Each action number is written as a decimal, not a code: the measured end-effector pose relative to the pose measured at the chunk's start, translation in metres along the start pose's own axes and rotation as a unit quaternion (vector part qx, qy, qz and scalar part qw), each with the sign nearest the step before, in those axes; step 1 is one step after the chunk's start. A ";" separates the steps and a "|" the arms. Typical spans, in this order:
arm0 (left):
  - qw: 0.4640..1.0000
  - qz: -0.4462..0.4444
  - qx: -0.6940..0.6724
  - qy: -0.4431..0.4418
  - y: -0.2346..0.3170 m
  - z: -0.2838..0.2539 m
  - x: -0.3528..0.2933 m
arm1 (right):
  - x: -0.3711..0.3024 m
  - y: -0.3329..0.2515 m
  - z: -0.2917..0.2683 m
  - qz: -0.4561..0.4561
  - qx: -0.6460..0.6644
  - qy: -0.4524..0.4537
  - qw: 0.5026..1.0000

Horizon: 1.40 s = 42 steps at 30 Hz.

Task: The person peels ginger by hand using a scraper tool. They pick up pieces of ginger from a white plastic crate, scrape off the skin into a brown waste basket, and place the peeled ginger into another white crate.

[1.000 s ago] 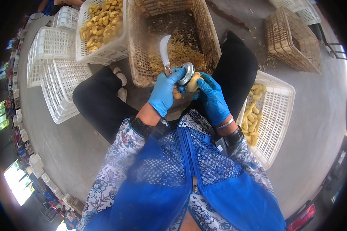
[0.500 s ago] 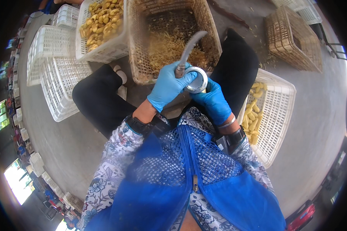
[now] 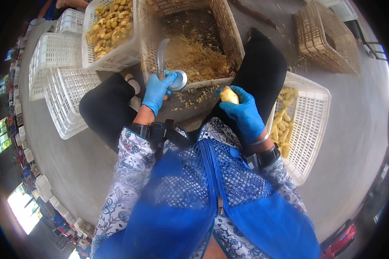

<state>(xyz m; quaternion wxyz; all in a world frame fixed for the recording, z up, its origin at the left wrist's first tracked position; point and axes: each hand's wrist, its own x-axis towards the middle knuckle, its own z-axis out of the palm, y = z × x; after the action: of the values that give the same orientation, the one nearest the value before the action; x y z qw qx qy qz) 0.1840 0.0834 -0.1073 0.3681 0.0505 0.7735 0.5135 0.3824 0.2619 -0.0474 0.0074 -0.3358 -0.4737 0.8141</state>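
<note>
The two hands, pressed together half a second ago, have drawn apart, and the peeled root has gone with the right one. The left hand [image 3: 157, 90] is wrapped tight round the handle of a curved knife [image 3: 160, 57] and a round metal piece [image 3: 178, 80], held at the near rim of the brown basket [image 3: 229, 32]; what that metal piece is cannot be made out. The right hand [image 3: 244, 112], over the right knee, pinches the pale yellow root [image 3: 229, 95], its lower half hidden in the glove. At far left stand stacked white crates [image 3: 52, 64], then a white crate of yellow pieces [image 3: 112, 26], cut off at the top. Peelings fill the brown basket. At right, the white crate [image 3: 311, 125] holds more peeled pieces. The floor [image 3: 354, 142] is grey concrete.
</note>
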 end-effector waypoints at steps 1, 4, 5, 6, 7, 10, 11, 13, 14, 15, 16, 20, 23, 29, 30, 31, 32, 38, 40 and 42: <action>1.000 0.006 -0.030 -0.004 0.022 0.008 -0.011 | 0.006 0.005 -0.002 -0.026 -0.026 0.012 0.999; 0.991 0.086 -0.052 -0.085 0.067 0.057 -0.037 | 0.017 0.017 -0.004 -0.055 -0.079 -0.017 0.995; 0.974 0.207 -0.032 -0.085 0.051 0.068 -0.028 | 0.019 0.018 -0.002 -0.038 -0.087 -0.028 0.995; 0.971 0.211 -0.021 -0.109 0.050 0.073 -0.026 | 0.017 0.016 0.002 -0.048 -0.052 -0.042 0.997; 0.967 0.216 -0.009 -0.134 0.049 0.075 -0.024 | 0.014 0.010 0.003 -0.047 -0.054 -0.043 0.996; 0.978 0.155 0.140 0.013 0.008 0.040 0.021 | 0.006 -0.006 0.009 0.047 -0.040 -0.015 0.998; 0.997 0.071 -0.042 0.011 0.017 0.036 0.017 | 0.009 -0.001 0.004 0.054 -0.009 -0.016 0.998; 0.996 0.055 -0.071 0.012 0.033 0.032 0.002 | 0.008 0.007 0.001 0.072 0.053 -0.024 0.996; 0.995 0.056 -0.076 -0.022 0.041 0.041 -0.008 | 0.009 0.008 0.003 0.073 0.054 0.000 0.996; 0.994 0.060 -0.080 -0.051 0.052 0.055 -0.020 | 0.010 0.008 0.004 0.073 0.055 -0.004 0.996; 0.991 0.095 -0.067 -0.073 0.061 0.066 -0.030 | 0.011 0.007 0.003 0.078 0.052 -0.022 0.995; 0.982 0.153 0.085 -0.073 0.038 0.069 -0.002 | 0.012 0.021 -0.001 -0.010 -0.039 -0.045 0.998; 0.993 0.120 0.005 -0.011 0.020 0.036 0.022 | 0.010 0.021 0.006 -0.075 -0.155 -0.021 0.985; 0.965 0.191 0.125 -0.126 0.034 0.066 -0.009 | 0.016 0.023 0.007 -0.086 -0.149 -0.032 0.985; 0.962 0.186 0.187 -0.072 0.029 0.060 0.002 | 0.014 0.023 0.006 -0.086 -0.151 -0.033 0.984; 0.952 0.179 0.248 -0.020 0.031 0.053 0.011 | 0.011 0.022 0.004 -0.086 -0.186 -0.020 0.979; 0.935 0.179 0.304 0.032 0.033 0.039 0.019 | 0.009 0.021 0.004 -0.086 -0.221 -0.008 0.972; 0.982 0.150 -0.044 -0.109 0.058 0.068 -0.024 | 0.012 0.008 0.000 0.047 0.002 -0.021 0.999; 0.988 0.131 -0.026 -0.077 0.042 0.064 -0.010 | 0.011 0.010 -0.003 0.060 0.022 -0.044 0.997; 0.988 0.139 0.071 0.009 0.030 0.050 0.004 | 0.002 0.004 0.006 0.060 0.096 -0.036 0.993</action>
<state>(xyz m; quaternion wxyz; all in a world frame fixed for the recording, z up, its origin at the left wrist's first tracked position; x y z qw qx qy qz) 0.2034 0.1374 -0.0942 0.2811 0.1789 0.7966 0.5044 0.3785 0.2552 -0.0500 -0.0264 -0.3316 -0.3727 0.8663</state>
